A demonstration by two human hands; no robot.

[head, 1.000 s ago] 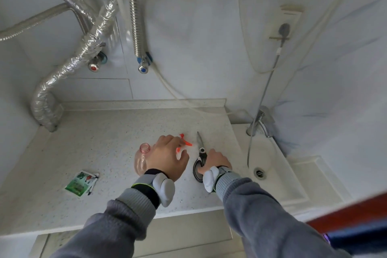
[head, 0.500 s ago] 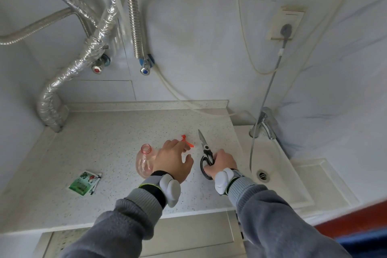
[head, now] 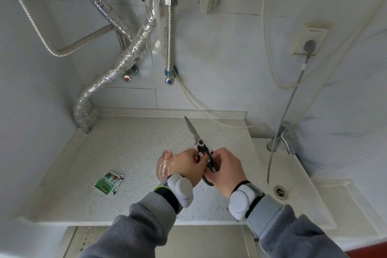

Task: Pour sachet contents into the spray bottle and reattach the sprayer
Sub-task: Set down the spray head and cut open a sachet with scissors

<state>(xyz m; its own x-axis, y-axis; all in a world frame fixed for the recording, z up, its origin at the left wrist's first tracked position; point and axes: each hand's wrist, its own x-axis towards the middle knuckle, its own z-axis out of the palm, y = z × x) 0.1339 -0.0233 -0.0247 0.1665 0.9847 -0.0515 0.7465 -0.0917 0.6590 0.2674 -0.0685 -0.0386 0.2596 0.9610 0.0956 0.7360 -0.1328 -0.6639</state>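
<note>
We look down at a speckled tabletop (head: 125, 148) where both hands meet around a pair of scissors (head: 201, 148), the right hand (head: 225, 170) curled round the handles and the left hand (head: 186, 166) pinching them near the pivot, blade pointing away. The uncapped pink spray bottle (head: 164, 165) stands just beside the left hand, which could topple it, and the green sachet (head: 107, 182) lies unopened well to the left; fingers near the blades risk a nick

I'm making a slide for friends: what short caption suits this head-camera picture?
Both hands hold scissors above the counter, beside an open pink bottle; a green sachet waits nearby.
</note>
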